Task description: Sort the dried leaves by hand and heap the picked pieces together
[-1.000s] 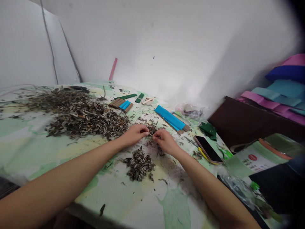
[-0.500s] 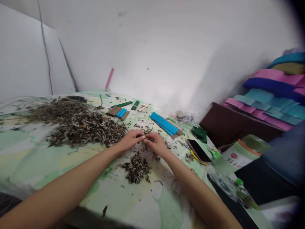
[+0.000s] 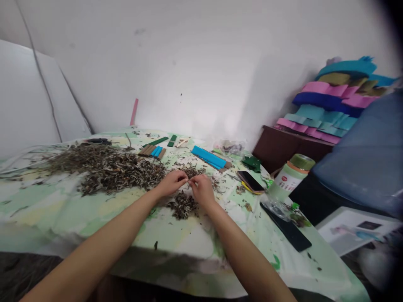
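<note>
My left hand (image 3: 172, 183) and my right hand (image 3: 203, 191) meet fingertip to fingertip above the table, both pinched. Whatever sits between the fingers is too small to make out. Just below them lies a small heap of dried leaves (image 3: 183, 206). Behind the fingers, finer leaf bits (image 3: 192, 171) are scattered on the cloth. To the left spreads a large pile of dried leaves (image 3: 122, 173), with thin dry stems (image 3: 74, 157) at its far end.
Brown and blue rolls (image 3: 153, 151), a blue strip (image 3: 209, 157) and green pieces (image 3: 171, 140) lie toward the wall. At right are scissors (image 3: 246, 186), a phone (image 3: 250, 181), a jar (image 3: 289, 176) and a black flat object (image 3: 288, 230). Stacked crepe paper (image 3: 321, 105) stands behind.
The view has shifted, bringing more of the table's right side into sight. My hands stay together, pinched, and now appear closer to the small leaf heap.
</note>
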`<state>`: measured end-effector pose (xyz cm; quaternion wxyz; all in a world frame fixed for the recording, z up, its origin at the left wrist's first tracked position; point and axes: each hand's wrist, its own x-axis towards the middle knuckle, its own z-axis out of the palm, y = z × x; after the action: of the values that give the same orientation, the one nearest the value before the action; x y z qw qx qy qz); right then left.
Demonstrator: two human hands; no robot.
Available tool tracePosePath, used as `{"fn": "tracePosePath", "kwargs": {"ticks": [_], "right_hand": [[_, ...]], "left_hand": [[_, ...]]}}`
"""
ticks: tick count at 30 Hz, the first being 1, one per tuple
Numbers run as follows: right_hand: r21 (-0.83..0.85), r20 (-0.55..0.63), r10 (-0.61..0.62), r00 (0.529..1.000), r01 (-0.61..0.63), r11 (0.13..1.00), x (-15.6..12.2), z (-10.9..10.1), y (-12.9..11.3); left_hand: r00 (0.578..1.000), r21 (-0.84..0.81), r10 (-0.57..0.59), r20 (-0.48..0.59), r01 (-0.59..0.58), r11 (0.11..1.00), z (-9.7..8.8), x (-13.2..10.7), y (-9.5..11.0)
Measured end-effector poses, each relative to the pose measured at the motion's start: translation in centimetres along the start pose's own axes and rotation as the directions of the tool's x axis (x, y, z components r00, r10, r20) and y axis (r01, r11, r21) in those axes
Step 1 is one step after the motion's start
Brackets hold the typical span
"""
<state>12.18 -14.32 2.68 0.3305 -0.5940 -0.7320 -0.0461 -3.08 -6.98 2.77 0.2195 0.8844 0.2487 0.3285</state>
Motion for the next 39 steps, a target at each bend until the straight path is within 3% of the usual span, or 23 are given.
{"fn": "tracePosePath", "kwargs": {"ticks": [5, 11, 17, 24, 30, 39], "right_hand": [[-0.025, 0.123, -0.170, 0.978, 0.175, 0.984, -0.8, -0.7, -0.2], [0.032, 0.214, -0.221, 0.952, 0.219, 0.975, -1.8, -1.2, 0.4], [0.045, 0.178, -0.154, 0.972, 0.148, 0.988, -3.1, -0.6, 0.8], [0.052, 0.048, -0.091, 0.995, 0.088, 0.995, -3.3, -0.3, 0.5], [0.039, 0.065, -0.119, 0.991, 0.116, 0.992, -2.6, 0.5, -0.6], [0.035, 0.073, -0.123, 0.990, 0.121, 0.992, -2.8, 0.7, -0.2]], "left_hand": [[0.998, 0.010, 0.035, 0.047, -0.036, 0.999, 0.2, -2.0, 1.0], [0.998, -0.055, -0.015, 0.062, 0.018, 0.998, 0.9, -4.3, 1.5], [0.995, -0.176, -0.100, 0.005, 0.099, 0.979, 1.2, -4.9, 0.8], [0.984, -0.248, -0.170, -0.060, 0.151, 0.957, 1.1, -5.3, 1.0], [0.982, -0.253, -0.166, -0.092, 0.138, 0.957, 1.2, -5.2, 1.4], [0.987, -0.238, -0.148, -0.069, 0.127, 0.963, 1.2, -5.4, 1.3]]}}
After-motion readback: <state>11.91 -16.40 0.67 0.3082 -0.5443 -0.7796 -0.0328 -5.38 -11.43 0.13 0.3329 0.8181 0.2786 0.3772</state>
